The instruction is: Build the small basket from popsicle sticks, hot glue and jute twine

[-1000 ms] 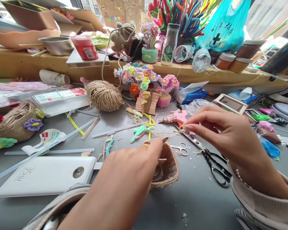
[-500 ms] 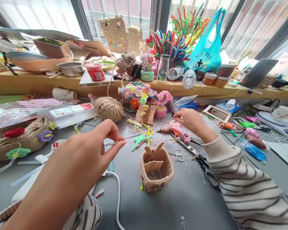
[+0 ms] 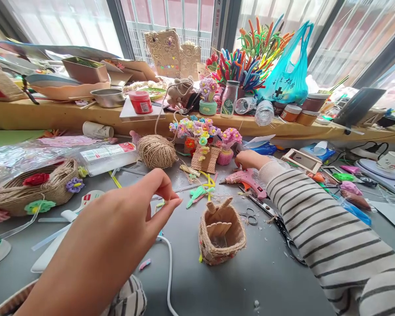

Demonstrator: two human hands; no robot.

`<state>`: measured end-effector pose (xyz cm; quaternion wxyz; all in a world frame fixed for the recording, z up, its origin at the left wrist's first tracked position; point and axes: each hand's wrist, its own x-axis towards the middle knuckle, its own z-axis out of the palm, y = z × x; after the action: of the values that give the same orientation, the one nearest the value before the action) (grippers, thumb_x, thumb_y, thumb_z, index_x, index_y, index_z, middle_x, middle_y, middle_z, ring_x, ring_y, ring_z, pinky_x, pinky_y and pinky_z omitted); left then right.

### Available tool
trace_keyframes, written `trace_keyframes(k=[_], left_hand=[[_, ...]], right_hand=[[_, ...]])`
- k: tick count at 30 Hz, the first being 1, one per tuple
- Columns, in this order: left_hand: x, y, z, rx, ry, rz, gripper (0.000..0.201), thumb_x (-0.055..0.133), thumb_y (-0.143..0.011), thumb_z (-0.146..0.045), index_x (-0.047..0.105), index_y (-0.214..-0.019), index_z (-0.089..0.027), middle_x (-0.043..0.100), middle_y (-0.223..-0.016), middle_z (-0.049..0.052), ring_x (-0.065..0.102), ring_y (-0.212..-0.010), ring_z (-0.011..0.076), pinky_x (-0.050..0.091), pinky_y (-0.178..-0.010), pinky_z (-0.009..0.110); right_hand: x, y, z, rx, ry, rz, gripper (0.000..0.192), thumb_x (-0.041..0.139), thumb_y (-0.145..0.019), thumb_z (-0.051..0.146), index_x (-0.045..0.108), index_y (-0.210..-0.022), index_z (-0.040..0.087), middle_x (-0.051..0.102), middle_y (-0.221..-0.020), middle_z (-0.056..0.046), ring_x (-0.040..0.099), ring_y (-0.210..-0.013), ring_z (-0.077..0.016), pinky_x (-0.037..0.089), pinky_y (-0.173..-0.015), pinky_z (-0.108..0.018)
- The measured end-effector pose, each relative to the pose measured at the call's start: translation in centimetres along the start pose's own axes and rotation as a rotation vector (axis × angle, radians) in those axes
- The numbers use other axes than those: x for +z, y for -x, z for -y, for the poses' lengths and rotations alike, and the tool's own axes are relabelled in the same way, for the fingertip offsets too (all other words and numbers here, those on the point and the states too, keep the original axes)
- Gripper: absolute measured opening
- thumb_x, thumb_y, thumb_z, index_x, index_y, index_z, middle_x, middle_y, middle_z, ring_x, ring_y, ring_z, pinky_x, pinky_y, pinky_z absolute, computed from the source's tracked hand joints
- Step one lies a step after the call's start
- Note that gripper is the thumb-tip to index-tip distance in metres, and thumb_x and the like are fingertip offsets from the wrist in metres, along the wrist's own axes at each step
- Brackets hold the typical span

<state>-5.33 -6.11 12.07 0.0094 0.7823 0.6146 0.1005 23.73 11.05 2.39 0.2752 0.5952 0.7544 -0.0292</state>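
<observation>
We work at a grey table (image 3: 237,285) set against a long wooden shelf (image 3: 52,115) that runs the full width of the view below the windows. We see large windows (image 3: 171,17) with dark frames and outer bars, partly screened at the right by sheer curtains (image 3: 345,35). Daylight enters through them and lights the table evenly.

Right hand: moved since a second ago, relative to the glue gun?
Yes. The right hand went from the near side of the pink glue gun, by the scissors, to beyond it, toward the flower pots.
</observation>
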Motion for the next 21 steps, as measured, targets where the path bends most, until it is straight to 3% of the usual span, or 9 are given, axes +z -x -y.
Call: trace_keyframes(k=[11,16,21], left_hand=[[0.6,-0.2,0.3,0.016,-0.029,-0.007,0.018,0.041,-0.081,-0.04,0.045,-0.072,-0.025,0.032,-0.039,-0.012,0.042,-0.035,0.0102,0.023,-0.046,0.02],[1.1,-0.4,0.4,0.046,-0.033,0.002,0.018,0.04,-0.081,-0.04,0.045,-0.073,-0.026,0.036,-0.039,-0.01,0.043,-0.039,0.0132,0.021,-0.045,0.02],[1.3,-0.6,0.5,0.088,-0.041,-0.018,0.016,0.04,-0.081,-0.039,0.043,-0.073,-0.025,0.044,-0.051,-0.007,0.044,-0.045,0.0134,0.022,-0.046,0.02]], right_hand=[[0.3,-1.5,-1.4,0.022,0.003,0.08,0.031,0.049,-0.083,0.033,0.051,-0.109,0.016,0.053,-0.111,-0.007,0.054,-0.094,-0.017,0.046,-0.079,-0.037],[0.3,-1.6,-1.3,0.013,0.004,0.076,0.031,0.049,-0.083,0.033,0.051,-0.109,0.016,0.053,-0.111,-0.008,0.054,-0.094,-0.017,0.046,-0.079,-0.037],[0.5,-1.4,-1.4,0.012,0.002,0.044,0.031,0.049,-0.083,0.033,0.051,-0.109,0.016,0.053,-0.111,-0.008,0.054,-0.094,-0.017,0.046,-0.079,-0.037]])
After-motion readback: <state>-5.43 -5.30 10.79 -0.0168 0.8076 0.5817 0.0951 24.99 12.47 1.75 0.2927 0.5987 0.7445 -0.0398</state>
